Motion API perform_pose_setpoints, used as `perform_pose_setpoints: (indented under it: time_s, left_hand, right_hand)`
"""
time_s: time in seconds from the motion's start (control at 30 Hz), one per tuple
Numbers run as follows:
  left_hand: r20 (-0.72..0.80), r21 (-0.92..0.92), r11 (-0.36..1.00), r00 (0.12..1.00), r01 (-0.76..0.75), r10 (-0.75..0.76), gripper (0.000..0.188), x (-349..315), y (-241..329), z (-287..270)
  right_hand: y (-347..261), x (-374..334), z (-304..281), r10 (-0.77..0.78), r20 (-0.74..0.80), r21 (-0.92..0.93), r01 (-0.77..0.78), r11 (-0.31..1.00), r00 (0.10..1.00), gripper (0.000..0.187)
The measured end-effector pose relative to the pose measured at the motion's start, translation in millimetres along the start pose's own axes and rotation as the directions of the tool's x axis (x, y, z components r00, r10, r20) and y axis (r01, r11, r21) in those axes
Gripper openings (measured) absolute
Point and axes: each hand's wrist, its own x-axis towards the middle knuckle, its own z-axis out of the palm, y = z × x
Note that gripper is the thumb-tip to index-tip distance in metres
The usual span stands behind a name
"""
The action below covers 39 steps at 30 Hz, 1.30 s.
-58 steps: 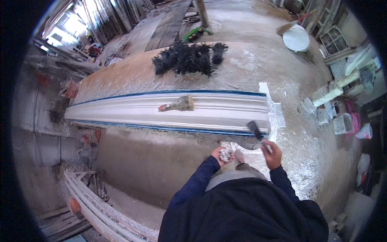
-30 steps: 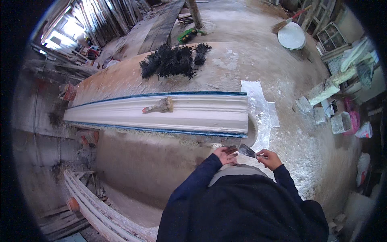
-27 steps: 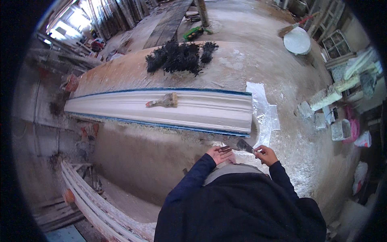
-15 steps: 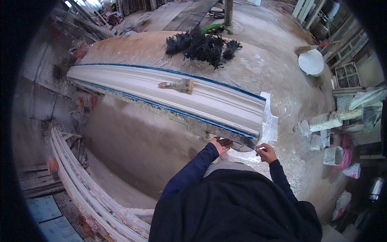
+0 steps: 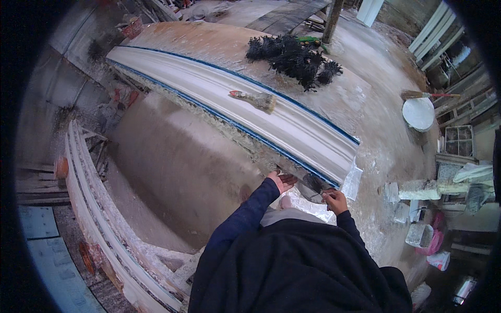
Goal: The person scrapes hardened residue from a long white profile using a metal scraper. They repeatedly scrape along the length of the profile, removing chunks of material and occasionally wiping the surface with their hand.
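Observation:
A long white profiled mould (image 5: 313, 133) with blue edges lies across the bench, its near right end in front of me. At this end my right hand (image 5: 335, 200) is closed around what looks like a scraper (image 5: 314, 183), whose dark flat blade points up and left along the mould's near edge. My left hand (image 5: 282, 180) is open, palm up and fingers stretched toward the blade, beside the bench edge. It holds nothing. A flat paintbrush (image 5: 255, 100) with a red-tipped handle rests on top of the mould.
Bundles of black fibre (image 5: 292, 57) lie beyond the mould. A round white basin (image 5: 418, 114) with a broom stands far right. At the left, a long curved white moulding (image 5: 99, 211) leans near a blue sheet (image 5: 57, 261). White buckets (image 5: 419, 235) stand at right.
My view has turned, so the mould appears more slanted. Both hands stay near the mould's end, with the scraper in my right hand and the left palm still open.

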Motion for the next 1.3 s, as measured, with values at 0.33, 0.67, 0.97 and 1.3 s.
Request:
perform_pose_setpoints:
  time_s: [0.33,0.67,0.97,1.3]
  left_hand:
    - [-0.031,-0.023,0.999,0.998,-0.048,0.047,0.050,6.2,-4.4,-5.3]
    - [-0.132,-0.034,0.995,0.987,-0.097,0.092,0.046,-1.4,1.9,3.0]
    - [-0.032,-0.047,0.997,0.997,-0.066,0.065,0.049,-10.9,19.9,-0.8]
    - [0.005,0.001,0.997,0.997,-0.081,0.081,0.049,-14.3,33.9,-12.9]
  right_hand:
    - [-27.4,-4.1,36.1,0.018,0.026,-0.087,-0.015,0.996,1.000,0.022]
    - [-22.4,8.1,59.9,-0.051,0.051,0.001,0.051,0.999,0.997,0.022]
    - [6.0,-37.2,7.8,0.062,-0.207,0.014,-0.060,0.998,0.976,0.024]
    - [6.7,-25.2,26.5,0.054,-0.211,0.037,-0.047,0.998,0.976,0.024]
